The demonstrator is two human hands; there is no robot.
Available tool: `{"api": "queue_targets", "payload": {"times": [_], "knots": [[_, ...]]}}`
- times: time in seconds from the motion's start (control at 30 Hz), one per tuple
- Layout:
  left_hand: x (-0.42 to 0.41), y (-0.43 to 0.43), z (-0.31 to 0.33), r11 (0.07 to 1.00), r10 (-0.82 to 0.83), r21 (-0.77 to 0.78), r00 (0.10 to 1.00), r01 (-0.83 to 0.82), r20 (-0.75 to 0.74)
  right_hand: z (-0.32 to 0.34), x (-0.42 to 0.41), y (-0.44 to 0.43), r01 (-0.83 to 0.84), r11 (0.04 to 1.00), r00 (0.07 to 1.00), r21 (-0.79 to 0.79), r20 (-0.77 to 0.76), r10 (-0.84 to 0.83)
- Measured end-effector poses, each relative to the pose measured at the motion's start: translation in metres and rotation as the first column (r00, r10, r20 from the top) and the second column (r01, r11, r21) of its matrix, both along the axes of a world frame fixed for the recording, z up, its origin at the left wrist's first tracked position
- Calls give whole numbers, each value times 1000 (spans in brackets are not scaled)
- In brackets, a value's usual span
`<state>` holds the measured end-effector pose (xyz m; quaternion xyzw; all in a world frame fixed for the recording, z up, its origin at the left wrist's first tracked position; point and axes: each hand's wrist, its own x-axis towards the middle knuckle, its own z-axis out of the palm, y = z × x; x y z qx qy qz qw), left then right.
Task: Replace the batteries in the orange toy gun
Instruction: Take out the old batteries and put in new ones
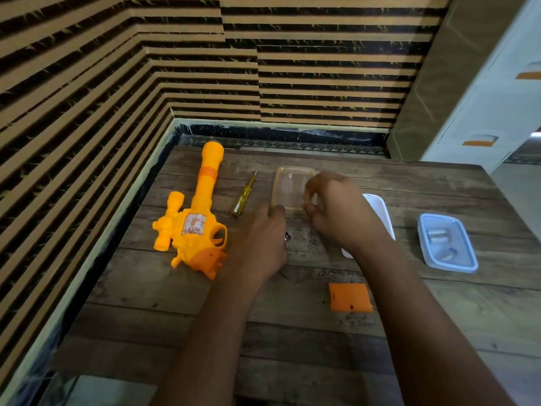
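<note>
Here, the orange toy gun (193,227) lies left on the table (292,332): probably light, rigid plastic, best held by its handle. Left hand (260,238) and right hand (336,212) curl fingers at a clear container (288,186); hold hidden.

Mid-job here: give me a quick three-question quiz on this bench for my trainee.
1. True or false: the orange battery cover is fitted on the toy gun.
2. The left hand and right hand are both at which thing? A clear container; B toy gun; C screwdriver.
3. Where do the small metal cylinders lie?
Key: 1 false, it lies loose on the table. 2 A. 3 In the blue-rimmed box.
</note>
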<state>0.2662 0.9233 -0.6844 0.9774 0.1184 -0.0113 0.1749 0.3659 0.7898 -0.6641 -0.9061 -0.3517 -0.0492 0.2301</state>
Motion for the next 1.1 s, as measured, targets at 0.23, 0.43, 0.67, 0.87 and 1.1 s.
{"api": "queue_targets", "payload": {"times": [0.23, 0.43, 0.67, 0.87, 1.1], "knots": [[4, -24, -1, 1000, 15, 3, 993, -15, -120, -14, -36, -60, 294, 916, 948, 272, 40, -316], [14, -48, -16, 979, -47, 196, 995, 64, -90, -24, -31, -76, 431, 823, 896, 370, -69, -438], [23, -53, -22, 954, 2, 301, 1000, 0, -5, -25, -30, -87, 481, 852, 875, 206, -173, -452], [27, -70, -18, 966, -10, 259, 1000, 16, -26, -22, -30, -89, 519, 845, 838, 128, -271, -474], [25, -84, -19, 947, -2, 322, 1000, 9, -22, -20, -28, -88, 549, 827, 817, 120, -283, -501]]}}
